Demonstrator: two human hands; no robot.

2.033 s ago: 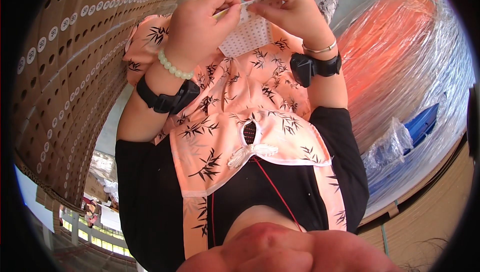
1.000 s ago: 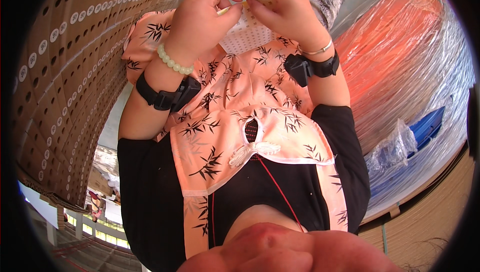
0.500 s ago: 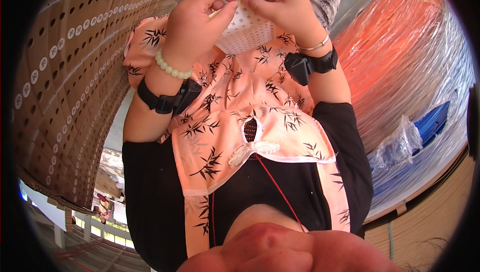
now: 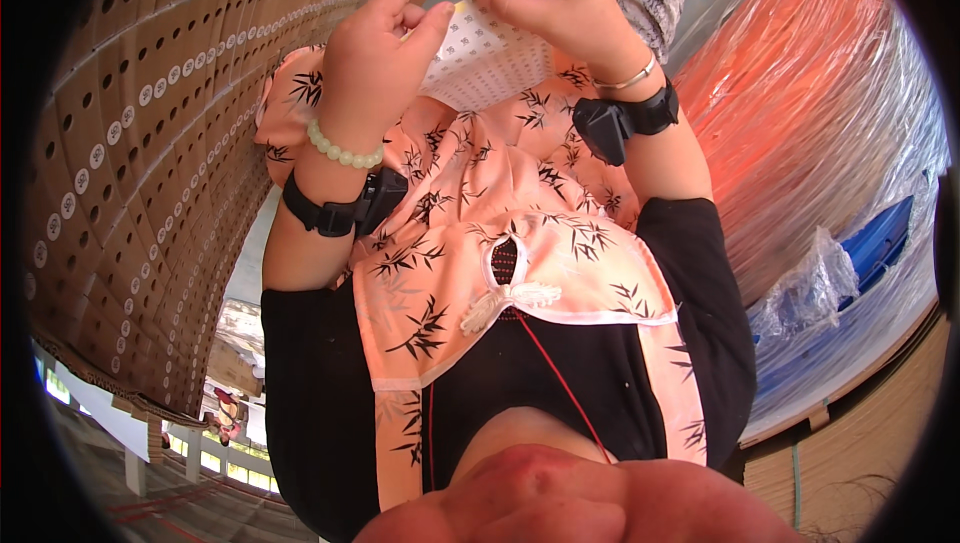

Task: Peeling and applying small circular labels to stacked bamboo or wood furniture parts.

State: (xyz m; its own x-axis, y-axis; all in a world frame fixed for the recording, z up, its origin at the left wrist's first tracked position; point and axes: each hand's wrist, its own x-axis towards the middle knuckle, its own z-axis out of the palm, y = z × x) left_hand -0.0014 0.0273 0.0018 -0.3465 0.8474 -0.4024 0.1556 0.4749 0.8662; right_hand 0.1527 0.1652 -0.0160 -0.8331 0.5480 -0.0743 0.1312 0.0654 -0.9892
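Note:
A white sheet of printed labels [image 4: 485,68], with rows of small dark marks, hangs between my hands above the apron [image 4: 450,178]. My right hand [image 4: 560,8] has thumb and forefinger closed at its upper edge. My left hand [image 4: 385,53] is along the sheet's left side, with thumb and forefinger apart and nothing visible between them. Its other fingers are partly curled. A small yellow patch [image 4: 461,7] shows at the sheet's top edge. Whatever lies behind the sheet is hidden.
Stacked brown cartons [image 4: 130,153] with round holes and round white labels rise on the left. Clear plastic film [image 4: 790,123] wraps orange and blue goods on the right. Brown flat board [image 4: 850,443] lies at lower right. A distant person [image 4: 229,415] appears at lower left.
My left thumb and forefinger have parted and drawn left from the sheet's top edge. My right thumb and forefinger have come together there. More of the sheet's upper part shows.

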